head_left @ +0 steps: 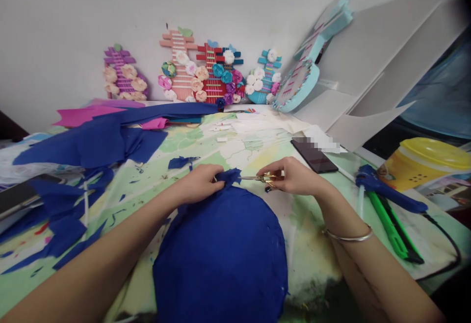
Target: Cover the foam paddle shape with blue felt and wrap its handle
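Note:
A rounded body covered in dark blue crepe paper [224, 254] lies in front of me, its narrow end pointing away. At that far end my left hand [202, 183] is closed on a loose flap of the blue paper [231, 176], with thumb and fingers pinching it. My right hand [294, 178] has its fingers through the gold handles of a small pair of scissors [263, 178]. The scissor blades point left and reach the flap's edge; whether they are cutting into it I cannot tell.
Blue paper pieces [95, 141] and scraps cover the left side. A phone [314, 155], a blue glue gun [390, 190], a green cutter [390, 230] and a yellow bucket [430, 161] are on the right. Several decorated lute-shaped crafts [180, 68] lean against the wall.

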### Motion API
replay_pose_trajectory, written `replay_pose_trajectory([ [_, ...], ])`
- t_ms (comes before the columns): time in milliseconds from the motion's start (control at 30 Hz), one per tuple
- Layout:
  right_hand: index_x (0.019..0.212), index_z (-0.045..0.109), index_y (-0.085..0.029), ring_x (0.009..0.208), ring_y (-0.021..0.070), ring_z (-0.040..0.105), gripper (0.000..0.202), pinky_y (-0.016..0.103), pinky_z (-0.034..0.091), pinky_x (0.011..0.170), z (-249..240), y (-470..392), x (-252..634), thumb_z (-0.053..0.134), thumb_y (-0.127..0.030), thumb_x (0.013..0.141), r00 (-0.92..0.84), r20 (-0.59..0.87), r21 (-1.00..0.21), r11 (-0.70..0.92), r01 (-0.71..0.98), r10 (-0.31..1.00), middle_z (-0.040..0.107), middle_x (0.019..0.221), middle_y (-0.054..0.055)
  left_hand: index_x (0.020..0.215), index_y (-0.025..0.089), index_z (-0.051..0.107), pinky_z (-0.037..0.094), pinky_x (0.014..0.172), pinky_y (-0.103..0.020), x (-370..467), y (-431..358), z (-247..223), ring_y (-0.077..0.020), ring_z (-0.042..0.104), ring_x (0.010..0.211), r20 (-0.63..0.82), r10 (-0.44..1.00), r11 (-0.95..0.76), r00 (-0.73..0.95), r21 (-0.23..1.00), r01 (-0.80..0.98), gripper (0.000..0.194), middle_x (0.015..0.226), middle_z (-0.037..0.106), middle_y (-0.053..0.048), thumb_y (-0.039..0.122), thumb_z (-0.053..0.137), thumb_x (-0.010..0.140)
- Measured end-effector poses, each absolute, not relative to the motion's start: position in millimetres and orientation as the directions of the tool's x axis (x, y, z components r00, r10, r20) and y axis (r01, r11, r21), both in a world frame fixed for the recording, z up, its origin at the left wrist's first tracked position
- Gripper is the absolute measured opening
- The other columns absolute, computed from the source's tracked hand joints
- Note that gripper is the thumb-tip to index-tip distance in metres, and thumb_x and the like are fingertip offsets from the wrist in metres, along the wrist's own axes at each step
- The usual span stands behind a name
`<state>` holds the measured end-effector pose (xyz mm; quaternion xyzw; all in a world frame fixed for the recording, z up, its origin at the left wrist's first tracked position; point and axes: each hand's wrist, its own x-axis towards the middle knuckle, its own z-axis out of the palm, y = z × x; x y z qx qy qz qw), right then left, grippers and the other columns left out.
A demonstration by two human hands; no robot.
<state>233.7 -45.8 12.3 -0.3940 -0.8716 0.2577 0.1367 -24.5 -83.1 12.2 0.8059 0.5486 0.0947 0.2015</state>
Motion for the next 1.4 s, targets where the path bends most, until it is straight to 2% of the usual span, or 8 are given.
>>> replay_pose_trajectory([
  [167, 0.105, 0.073, -0.019, 0.055, 0.0113, 0.054, 0.036, 0.025, 0.038, 0.06, 13.7, -48.3, 232.7, 0.069, -0.021, 0.069, -0.702, 0.035, -0.547, 0.601, 0.582, 0.711, 0.065, 0.063, -0.001, 0.074, 0.018, 0.052, 0.04, 0.069, -0.031, -23.5, -82.6, 15.3, -0.0209, 0.057, 0.077, -0.03, 0.926, -0.317, 0.377, 0.48, 0.818, 0.009, 0.078, 0.061, -0.004, 0.026, 0.049, 0.077],
  [267, 0.108, 0.072, -0.018, 0.054, 0.0112, 0.055, 0.038, 0.025, 0.038, 0.059, 10.7, -45.8, 233.2, 0.068, -0.019, 0.07, -0.706, 0.015, -0.591, 0.576, 0.565, 0.708, 0.065, 0.064, 0.0, 0.072, 0.018, 0.051, 0.039, 0.071, -0.032, -22.4, -82.2, 16.7, -0.0212, 0.056, 0.079, 0.001, 0.923, -0.327, 0.384, 0.525, 0.786, 0.011, 0.077, 0.059, -0.003, 0.028, 0.05, 0.077],
  [467, 0.112, 0.071, -0.02, 0.056, 0.0107, 0.053, 0.04, 0.024, 0.039, 0.057, 5.0, -39.5, 235.7, 0.068, -0.019, 0.072, -0.704, 0.052, -0.633, 0.568, 0.526, 0.709, 0.066, 0.067, 0.0, 0.079, 0.017, 0.058, 0.04, 0.077, -0.032, -19.8, -83.7, 18.1, -0.0211, 0.056, 0.085, 0.005, 0.922, -0.278, 0.388, 0.706, 0.651, 0.015, 0.085, 0.062, -0.004, 0.031, 0.053, 0.075],
  [633, 0.114, 0.07, -0.02, 0.066, 0.013, 0.058, 0.041, 0.025, 0.044, 0.062, 4.8, -37.7, 238.3, 0.067, -0.017, 0.073, -0.701, 0.119, -0.658, 0.585, 0.474, 0.703, 0.07, 0.082, 0.004, 0.082, 0.016, 0.058, 0.038, 0.065, -0.029, -16.3, -83.7, 12.8, -0.0169, 0.052, 0.069, -0.044, 0.941, -0.165, 0.335, 0.805, 0.57, 0.015, 0.073, 0.058, -0.001, 0.029, 0.054, 0.074],
  [867, 0.112, 0.071, -0.021, 0.074, 0.0132, 0.06, 0.04, 0.026, 0.046, 0.067, 6.1, -36.9, 240.0, 0.062, -0.011, 0.075, -0.706, 0.176, -0.665, 0.612, 0.428, 0.686, 0.071, 0.091, 0.005, 0.078, 0.016, 0.056, 0.031, 0.056, -0.025, -13.5, -83.0, 2.2, -0.013, 0.043, 0.062, 0.016, 0.947, -0.149, 0.32, 0.906, 0.396, 0.018, 0.067, 0.05, 0.002, 0.034, 0.056, 0.075],
  [1100, 0.112, 0.071, -0.021, 0.073, 0.013, 0.061, 0.038, 0.026, 0.047, 0.068, 4.9, -36.0, 239.8, 0.065, -0.012, 0.076, -0.744, 0.159, -0.628, 0.648, 0.431, 0.649, 0.071, 0.088, 0.004, 0.08, 0.015, 0.057, 0.033, 0.061, -0.026, -8.6, -83.6, -2.6, -0.0128, 0.045, 0.066, 0.047, 0.91, -0.185, 0.411, 0.936, 0.301, 0.016, 0.075, 0.052, 0.0, 0.03, 0.058, 0.074],
  [1267, 0.111, 0.072, -0.021, 0.07, 0.0119, 0.062, 0.038, 0.023, 0.047, 0.064, 3.3, -34.9, 240.2, 0.065, -0.011, 0.075, -0.771, 0.114, -0.639, 0.641, 0.426, 0.626, 0.07, 0.085, 0.003, 0.084, 0.016, 0.058, 0.035, 0.063, -0.027, -3.9, -83.9, -3.8, -0.0142, 0.047, 0.07, 0.063, 0.893, -0.216, 0.445, 0.928, 0.302, 0.017, 0.08, 0.053, -0.001, 0.03, 0.058, 0.074],
  [1400, 0.108, 0.073, -0.021, 0.07, 0.012, 0.062, 0.036, 0.023, 0.047, 0.064, 2.7, -34.1, 240.7, 0.064, -0.012, 0.076, -0.774, 0.13, -0.615, 0.663, 0.427, 0.619, 0.071, 0.084, 0.003, 0.086, 0.016, 0.059, 0.033, 0.059, -0.026, -2.3, -85.5, -4.2, -0.0135, 0.045, 0.068, 0.032, 0.896, -0.177, 0.443, 0.94, 0.292, 0.018, 0.078, 0.051, 0.0, 0.03, 0.058, 0.075],
])
